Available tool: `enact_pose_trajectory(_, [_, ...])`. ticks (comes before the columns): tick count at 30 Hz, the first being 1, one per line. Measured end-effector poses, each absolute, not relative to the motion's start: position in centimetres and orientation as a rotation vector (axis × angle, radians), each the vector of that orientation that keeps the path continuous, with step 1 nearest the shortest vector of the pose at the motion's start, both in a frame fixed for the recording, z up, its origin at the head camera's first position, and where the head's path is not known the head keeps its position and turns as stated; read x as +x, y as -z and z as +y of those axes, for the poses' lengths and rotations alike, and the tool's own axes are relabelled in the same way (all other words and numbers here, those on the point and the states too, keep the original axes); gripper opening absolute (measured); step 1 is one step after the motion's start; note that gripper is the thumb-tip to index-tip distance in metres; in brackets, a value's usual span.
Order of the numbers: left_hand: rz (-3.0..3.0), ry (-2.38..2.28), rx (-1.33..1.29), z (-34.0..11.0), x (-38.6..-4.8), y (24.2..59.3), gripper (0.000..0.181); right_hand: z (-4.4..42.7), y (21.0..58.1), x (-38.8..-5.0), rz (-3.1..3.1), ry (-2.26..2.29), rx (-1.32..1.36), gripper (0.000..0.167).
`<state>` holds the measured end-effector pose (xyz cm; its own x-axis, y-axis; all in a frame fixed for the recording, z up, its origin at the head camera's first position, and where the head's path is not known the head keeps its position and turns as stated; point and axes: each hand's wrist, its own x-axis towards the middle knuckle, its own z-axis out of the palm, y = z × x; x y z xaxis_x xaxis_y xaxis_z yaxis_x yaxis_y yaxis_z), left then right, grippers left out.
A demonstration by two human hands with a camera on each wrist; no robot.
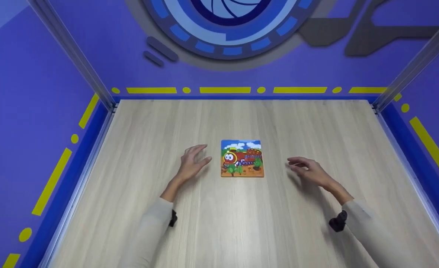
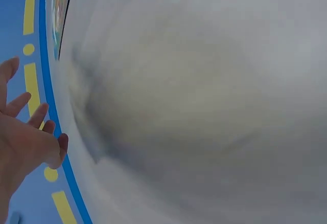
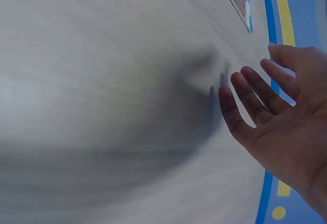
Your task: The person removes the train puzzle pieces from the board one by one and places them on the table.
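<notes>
Beige sleeves [image 1: 147,230] lie nearest my viewpoint, each with a black wrist unit [image 1: 337,221] by the cuff. Caution: if a forearm drops too low, I judge that its unit could scrape the bench [image 1: 242,219]. My left hand [image 1: 191,165] points forward and inward, fingers extended and parted from the thumb; it grasps nothing. My right hand [image 1: 310,172] angles inward above the bench, fingers spread and slightly bent; it likewise grasps nothing. Between the hands, touching neither and closer to the left, the train picture panel [image 1: 242,159] lies flat on the bench. Because the panel looks thin, I expect an uneven sideways push to slide or twist it, and fingertips may slip off its low edge. Beyond the bench stands the purple-blue back wall [image 1: 130,76] with yellow markings [image 1: 225,90].
</notes>
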<state>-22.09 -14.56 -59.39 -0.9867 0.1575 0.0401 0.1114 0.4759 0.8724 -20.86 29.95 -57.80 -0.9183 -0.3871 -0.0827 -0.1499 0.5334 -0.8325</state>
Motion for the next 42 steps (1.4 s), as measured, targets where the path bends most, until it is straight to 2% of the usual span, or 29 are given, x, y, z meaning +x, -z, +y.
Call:
enact_pose_trajectory(6, [2.709, -1.475, 0.309, -10.6, -23.1, 59.8, 0.06, 27.1, 58.2, -22.3, 2.498, 1.375, -0.434, 0.041])
enact_pose_trajectory(13, [2.779, -1.325, 0.353, -7.3, -24.0, 59.8, 0.073, 24.8, 58.1, -23.9, 2.509, 1.386, -0.395, 0.039])
enact_pose_trajectory(28, [3.042, -1.159, 0.232, -2.3, -24.4, 60.9, 0.064, 20.7, 57.3, -25.9, 2.648, 1.257, -0.378, 0.034])
enact_pose_trajectory(42, [3.128, -0.988, 0.13, 0.3, -24.9, 62.5, 0.07, 19.7, 58.4, -26.9, 2.659, 1.256, -0.327, 0.036])
